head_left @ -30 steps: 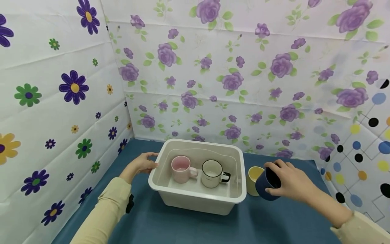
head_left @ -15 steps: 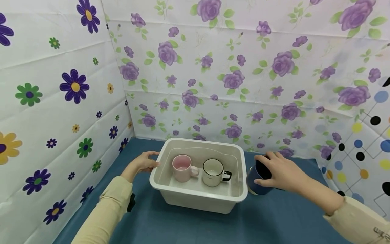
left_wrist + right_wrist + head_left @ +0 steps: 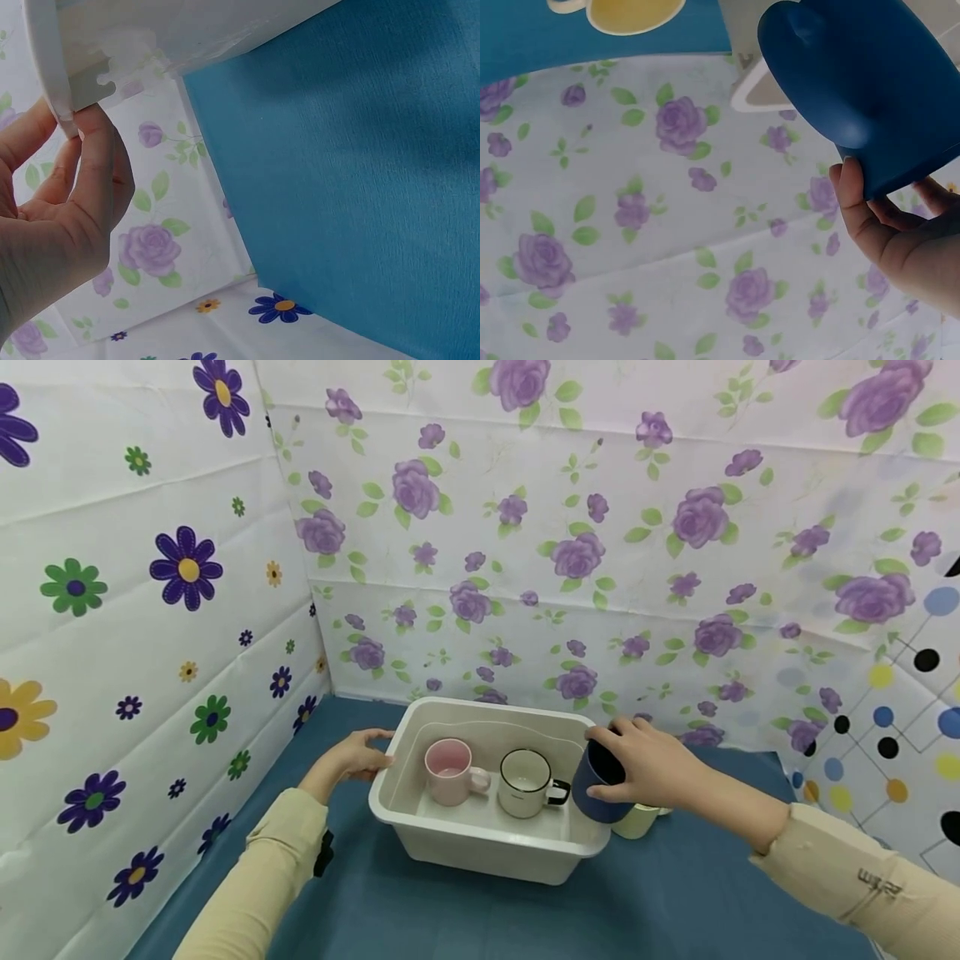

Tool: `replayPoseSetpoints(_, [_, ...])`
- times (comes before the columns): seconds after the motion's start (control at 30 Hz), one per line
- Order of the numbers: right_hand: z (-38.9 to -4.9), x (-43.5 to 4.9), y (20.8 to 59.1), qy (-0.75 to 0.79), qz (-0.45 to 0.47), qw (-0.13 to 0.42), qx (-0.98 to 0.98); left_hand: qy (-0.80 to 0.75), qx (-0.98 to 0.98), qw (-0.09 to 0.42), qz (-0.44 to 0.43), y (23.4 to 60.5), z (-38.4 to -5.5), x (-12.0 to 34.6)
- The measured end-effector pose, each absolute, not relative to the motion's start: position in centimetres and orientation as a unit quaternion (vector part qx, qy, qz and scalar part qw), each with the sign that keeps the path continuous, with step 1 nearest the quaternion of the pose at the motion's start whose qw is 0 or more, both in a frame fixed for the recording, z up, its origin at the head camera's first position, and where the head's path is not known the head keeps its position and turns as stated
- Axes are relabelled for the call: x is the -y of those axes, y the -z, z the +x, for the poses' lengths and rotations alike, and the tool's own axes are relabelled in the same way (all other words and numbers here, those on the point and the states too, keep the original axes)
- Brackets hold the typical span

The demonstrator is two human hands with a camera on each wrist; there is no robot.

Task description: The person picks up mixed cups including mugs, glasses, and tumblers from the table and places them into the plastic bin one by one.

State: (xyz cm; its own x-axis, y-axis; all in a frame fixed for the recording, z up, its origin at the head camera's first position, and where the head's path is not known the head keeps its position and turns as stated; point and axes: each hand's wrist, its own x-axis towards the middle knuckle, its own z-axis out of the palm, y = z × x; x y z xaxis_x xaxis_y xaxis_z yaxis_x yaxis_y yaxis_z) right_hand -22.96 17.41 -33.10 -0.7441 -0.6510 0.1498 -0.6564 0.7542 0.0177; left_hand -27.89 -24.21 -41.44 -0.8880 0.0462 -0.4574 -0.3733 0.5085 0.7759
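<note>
My right hand [image 3: 652,764] grips a dark blue mug [image 3: 588,793] by its rim from above, the mug tilted over the right end of a whitish plastic tub [image 3: 480,856]. In the right wrist view the mug's blue handle [image 3: 784,52] sticks out, with the fingers at its rim. My left hand [image 3: 348,758] pinches the tub's left rim between thumb and fingers, as the left wrist view confirms. Inside the tub stand a pink mug [image 3: 448,781] and a white mug [image 3: 520,797] with a black rim and handle, side by side, both handles toward the right.
A pale yellow mug [image 3: 634,823] stands on the blue tabletop [image 3: 720,877], just right of the tub and partly hidden by the blue mug and right hand. Flowered cloth walls [image 3: 420,635] enclose the table at the back and sides.
My right hand has carried the blue mug leftward, from in front of the yellow mug to over the tub's right end. The left hand stays on the rim.
</note>
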Motion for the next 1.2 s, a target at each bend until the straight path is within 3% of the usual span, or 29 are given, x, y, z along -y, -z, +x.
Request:
replayPoseSetpoints(0.6, [-24.0, -13.1, 33.0, -0.045, 0.348, 0.009, 0.936, -0.483, -0.844, 0.212, -0.100, 41.5, -27.4, 24.1])
replayPoseSetpoints(1.2, [-24.3, -8.4, 33.0, -0.034, 0.353, -0.001, 0.935, -0.487, -0.841, 0.211, -0.105, 41.4, -27.7, 24.0])
